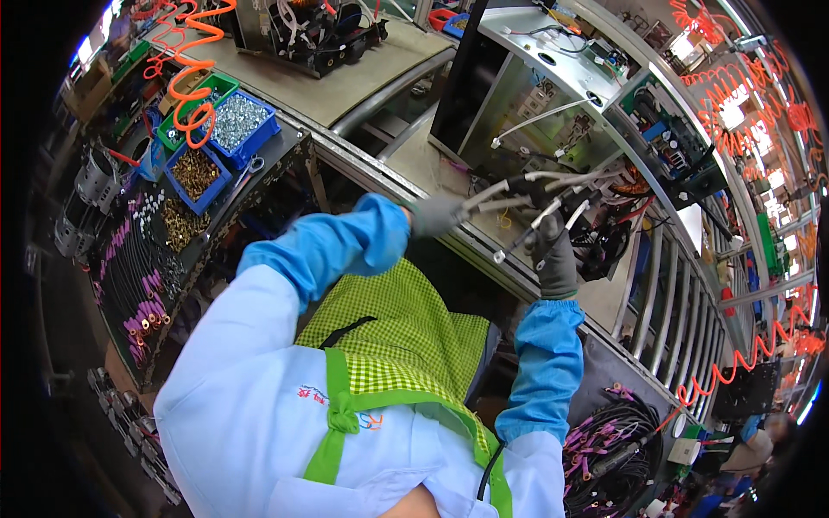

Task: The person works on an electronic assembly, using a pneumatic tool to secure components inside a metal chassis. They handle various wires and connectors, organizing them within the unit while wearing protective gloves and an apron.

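My left hand (436,216), in a grey glove and slightly blurred, is closed on the ends of white cables (488,192) that run right toward an open metal cabinet (527,33). My right hand (554,256), gloved too, is wrapped round a bundle of white cables with metal ring terminals; one loose cable end (500,255) points down and left from it. Dark sleeving covers part of the bundle between the hands. Behind, the wiring enters the cabinet beside a black fan-like part (606,250). Finger details on the left are smeared.
At left, a side bench holds a blue bin of silver screws (240,121), a blue bin of brass fasteners (195,175), a wrench (250,173) and black cables with pink ends (142,268). Orange coiled hoses (200,78) hang above. Metal rollers (669,302) and a cable coil (617,457) lie right.
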The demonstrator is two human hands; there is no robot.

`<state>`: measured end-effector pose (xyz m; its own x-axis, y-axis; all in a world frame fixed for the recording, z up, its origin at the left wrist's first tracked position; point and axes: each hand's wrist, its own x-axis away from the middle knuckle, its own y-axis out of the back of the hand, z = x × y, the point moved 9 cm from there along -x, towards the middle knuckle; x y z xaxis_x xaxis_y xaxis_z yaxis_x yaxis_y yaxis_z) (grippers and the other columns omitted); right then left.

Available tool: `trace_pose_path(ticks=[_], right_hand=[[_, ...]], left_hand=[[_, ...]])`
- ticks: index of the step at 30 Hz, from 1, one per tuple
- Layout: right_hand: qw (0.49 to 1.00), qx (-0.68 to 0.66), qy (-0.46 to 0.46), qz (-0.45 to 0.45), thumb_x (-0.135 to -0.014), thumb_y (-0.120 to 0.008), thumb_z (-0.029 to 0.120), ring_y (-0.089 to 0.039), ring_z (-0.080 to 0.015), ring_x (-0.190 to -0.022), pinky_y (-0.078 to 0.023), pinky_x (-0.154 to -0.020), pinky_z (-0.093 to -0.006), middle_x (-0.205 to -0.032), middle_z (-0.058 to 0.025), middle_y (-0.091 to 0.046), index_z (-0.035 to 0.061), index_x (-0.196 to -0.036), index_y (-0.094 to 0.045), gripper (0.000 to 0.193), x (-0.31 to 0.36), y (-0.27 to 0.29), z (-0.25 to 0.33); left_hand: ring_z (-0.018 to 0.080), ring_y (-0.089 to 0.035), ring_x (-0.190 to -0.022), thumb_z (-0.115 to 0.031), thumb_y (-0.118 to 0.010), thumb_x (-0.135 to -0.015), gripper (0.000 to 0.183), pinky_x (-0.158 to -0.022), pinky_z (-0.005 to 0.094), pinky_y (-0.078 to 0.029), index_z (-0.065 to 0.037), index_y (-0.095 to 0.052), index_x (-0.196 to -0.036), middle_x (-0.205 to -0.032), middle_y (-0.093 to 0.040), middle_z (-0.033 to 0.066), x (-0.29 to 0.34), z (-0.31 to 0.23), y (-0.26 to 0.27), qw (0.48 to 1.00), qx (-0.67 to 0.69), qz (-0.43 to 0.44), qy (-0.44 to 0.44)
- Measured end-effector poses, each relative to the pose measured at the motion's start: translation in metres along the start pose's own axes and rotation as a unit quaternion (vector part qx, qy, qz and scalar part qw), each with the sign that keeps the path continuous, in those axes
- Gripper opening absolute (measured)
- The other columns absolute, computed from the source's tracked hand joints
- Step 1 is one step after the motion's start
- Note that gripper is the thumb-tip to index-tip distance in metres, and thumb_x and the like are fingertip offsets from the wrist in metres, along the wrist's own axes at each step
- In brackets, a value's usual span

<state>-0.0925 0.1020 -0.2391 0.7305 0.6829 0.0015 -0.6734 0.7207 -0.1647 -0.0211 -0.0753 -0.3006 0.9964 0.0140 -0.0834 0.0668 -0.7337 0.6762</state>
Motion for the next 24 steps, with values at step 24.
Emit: trace_pose_path(ticks=[24], right_hand=[[0.997,0.056,-0.057,-0.012,-0.09,-0.058,0.03,-0.049,-0.0082,-0.052,-0.037,-0.042,-0.0216,-0.068,-0.0017,-0.055,0.0035,-0.087,-0.057,0.027,-0.025,-0.002,-0.039]], left_hand=[[0.02,-0.063,-0.075,-0.034,-0.041,-0.098,0.038,-0.067,0.0308,-0.055,-0.003,-0.044,-0.12,-0.086,-0.058,0.0096,0.017,-0.046,-0.118,0.902,0.369,0.209,0.08]])
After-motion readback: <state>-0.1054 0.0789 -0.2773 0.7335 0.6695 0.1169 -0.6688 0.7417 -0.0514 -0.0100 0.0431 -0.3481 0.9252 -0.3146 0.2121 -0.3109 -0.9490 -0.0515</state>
